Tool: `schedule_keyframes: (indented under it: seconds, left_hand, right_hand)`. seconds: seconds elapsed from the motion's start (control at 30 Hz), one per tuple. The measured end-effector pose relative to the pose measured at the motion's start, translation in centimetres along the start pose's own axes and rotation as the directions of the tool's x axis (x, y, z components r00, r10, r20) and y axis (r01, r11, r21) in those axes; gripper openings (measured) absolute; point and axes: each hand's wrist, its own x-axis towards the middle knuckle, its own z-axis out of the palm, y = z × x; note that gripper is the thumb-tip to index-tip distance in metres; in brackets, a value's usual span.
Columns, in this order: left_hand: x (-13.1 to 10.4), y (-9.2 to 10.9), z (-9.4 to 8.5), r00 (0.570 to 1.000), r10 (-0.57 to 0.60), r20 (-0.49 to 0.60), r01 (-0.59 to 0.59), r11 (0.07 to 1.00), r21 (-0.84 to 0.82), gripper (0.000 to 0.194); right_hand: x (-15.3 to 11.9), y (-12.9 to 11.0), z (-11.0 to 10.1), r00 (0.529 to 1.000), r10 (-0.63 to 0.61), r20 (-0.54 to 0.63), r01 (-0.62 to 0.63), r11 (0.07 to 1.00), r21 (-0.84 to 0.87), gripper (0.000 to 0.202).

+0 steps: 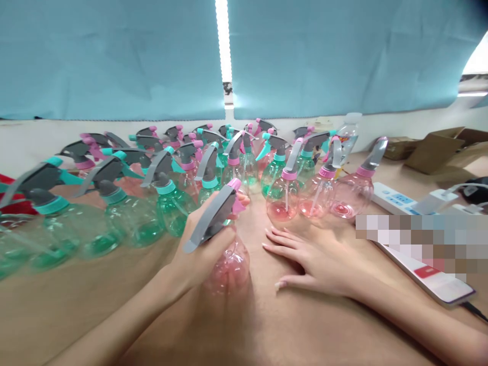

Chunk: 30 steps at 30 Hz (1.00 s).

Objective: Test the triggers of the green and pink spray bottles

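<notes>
So the left hand [200,259] has its fingers wrapped around the neck of a pink spray bottle [231,269], right under the grey trigger head with the pink nozzle. It's front and center over the desk [263,325]; can't tell if the base actually touches down. The right hand [320,262] is palm down on the desk just beside it, holding nothing, thumb well apart and the other fingers slightly spread.

Green spray bottles [143,223] line the left side, and three pink-tinted spray bottles [282,206] stand just past the right hand, with a mixed crowd of pink and green ones behind. Over on the right there's a power strip [392,198], a phone-like device [446,287] partly pixelated out, and a cardboard box [432,152] farther back.
</notes>
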Motion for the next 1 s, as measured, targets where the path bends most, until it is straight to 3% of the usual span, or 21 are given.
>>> schedule_keyframes:
  seconds: [0.2,0.53,1.0]
  left_hand:
    - [0.04,-0.1,0.08,1.0,-0.017,0.006,0.017,0.998,-0.061,0.031]
    - [0.51,0.21,0.16,1.0,0.023,0.02,-0.022,0.998,-0.064,0.047]
    - [0.49,0.4,0.3,0.997,0.057,0.043,-0.052,0.992,-0.116,0.047]
  right_hand:
    - [0.05,0.38,0.09,1.0,-0.007,-0.004,0.007,1.0,-0.003,0.065]
    - [0.04,0.34,0.06,0.999,-0.025,-0.026,0.026,1.0,0.01,0.063]
    - [-0.09,1.04,0.7,0.998,-0.021,-0.065,0.023,0.999,0.022,0.059]
